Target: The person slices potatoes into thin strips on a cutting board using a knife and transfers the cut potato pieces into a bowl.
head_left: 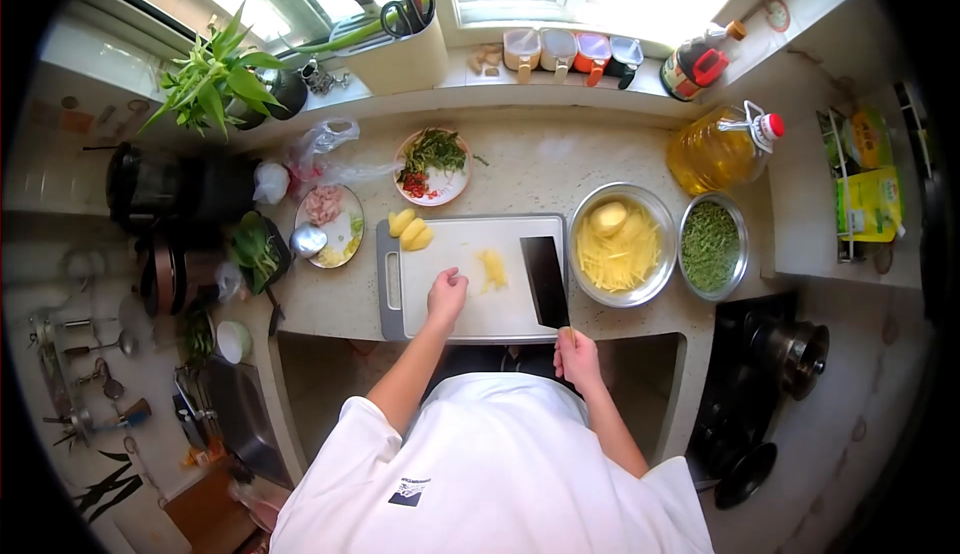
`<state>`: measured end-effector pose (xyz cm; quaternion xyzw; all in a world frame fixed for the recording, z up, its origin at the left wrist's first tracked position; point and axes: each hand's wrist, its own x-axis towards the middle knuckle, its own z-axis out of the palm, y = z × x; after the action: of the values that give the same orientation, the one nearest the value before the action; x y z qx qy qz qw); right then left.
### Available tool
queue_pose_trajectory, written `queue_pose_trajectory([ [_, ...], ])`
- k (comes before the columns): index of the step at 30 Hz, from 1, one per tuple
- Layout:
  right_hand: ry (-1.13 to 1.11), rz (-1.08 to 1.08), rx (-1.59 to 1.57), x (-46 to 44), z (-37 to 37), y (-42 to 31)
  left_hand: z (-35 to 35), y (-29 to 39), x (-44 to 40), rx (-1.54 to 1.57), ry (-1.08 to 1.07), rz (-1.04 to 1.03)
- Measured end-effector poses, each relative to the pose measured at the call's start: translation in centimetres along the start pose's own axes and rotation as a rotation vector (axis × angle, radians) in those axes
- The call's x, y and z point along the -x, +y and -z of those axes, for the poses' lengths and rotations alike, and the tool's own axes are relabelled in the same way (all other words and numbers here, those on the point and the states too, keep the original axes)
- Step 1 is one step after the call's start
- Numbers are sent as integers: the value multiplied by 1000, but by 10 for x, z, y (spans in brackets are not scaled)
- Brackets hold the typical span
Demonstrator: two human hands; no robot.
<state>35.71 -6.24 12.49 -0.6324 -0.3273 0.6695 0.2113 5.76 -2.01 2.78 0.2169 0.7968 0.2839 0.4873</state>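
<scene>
My right hand (577,358) grips the handle of a cleaver (543,282), whose dark blade lies over the right edge of the cutting board (470,324). My left hand (447,297) is over the board's left half, fingers loosely curled together, nothing visible in them. Just right of it lies a small pile of cut potato strips (492,270). Several peeled potato pieces (410,231) rest at the board's upper left corner. Beside the board on the right, a metal bowl (574,272) holds potato shreds and a whole peeled potato (608,218).
A bowl of chopped greens (712,247) and an oil jug (712,151) stand at right. Behind the board is a plate of chopped peppers (437,167); at left, a plate with meat (323,205) and a spoon. A stove (745,374) is right, a sink (243,424) left.
</scene>
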Motion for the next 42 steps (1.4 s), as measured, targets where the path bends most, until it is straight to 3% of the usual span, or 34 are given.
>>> queue_pose_trajectory([
  [10, 20, -55, 24, -48, -30, 51, -7, 11, -22, -229, -42, -366],
  [37, -170, -184, -166, -74, -42, 69, -39, 32, -11, -281, 25, -391],
  [42, -167, -180, -145, -74, -42, 68, -37, 34, -9, -138, -15, -384],
])
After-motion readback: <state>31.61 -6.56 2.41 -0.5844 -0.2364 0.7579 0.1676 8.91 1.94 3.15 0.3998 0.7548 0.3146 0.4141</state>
